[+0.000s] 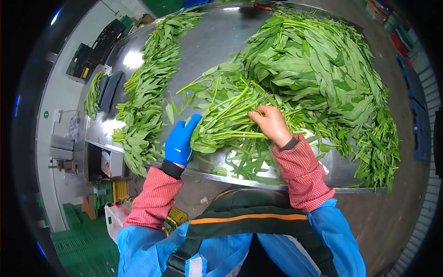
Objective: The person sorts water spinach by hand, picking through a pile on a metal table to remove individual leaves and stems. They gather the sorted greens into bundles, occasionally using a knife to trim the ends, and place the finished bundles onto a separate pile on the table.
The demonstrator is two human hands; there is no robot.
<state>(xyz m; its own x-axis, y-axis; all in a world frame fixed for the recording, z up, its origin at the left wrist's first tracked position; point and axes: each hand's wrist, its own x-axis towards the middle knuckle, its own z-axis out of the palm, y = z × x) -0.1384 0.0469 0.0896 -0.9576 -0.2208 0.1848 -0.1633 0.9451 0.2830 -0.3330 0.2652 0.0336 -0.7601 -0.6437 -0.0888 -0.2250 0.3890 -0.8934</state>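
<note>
My left hand [180, 142], in a blue glove, closes round the left end of a loose bunch of water spinach [227, 121] above the metal table [203, 46]. At the bunch's right side my bare right hand [272, 125] has its thumb and fingers pinched together on some stems. Where the fingertips meet the stems is partly hidden. A big heap of water spinach [314, 69] lies just beyond my right hand. Left of my gloved hand, several bundles form a long row of greens [152, 83]. Loose leaves [251, 161] lie below the bunch.
A dark tray-like object [110, 91] stands at the table's left side, beside another bundle of greens [93, 94]. Black equipment [94, 51] sits further left. Green crates [83, 244] are on the floor at lower left, and blue pallets [419, 124] stand at the right.
</note>
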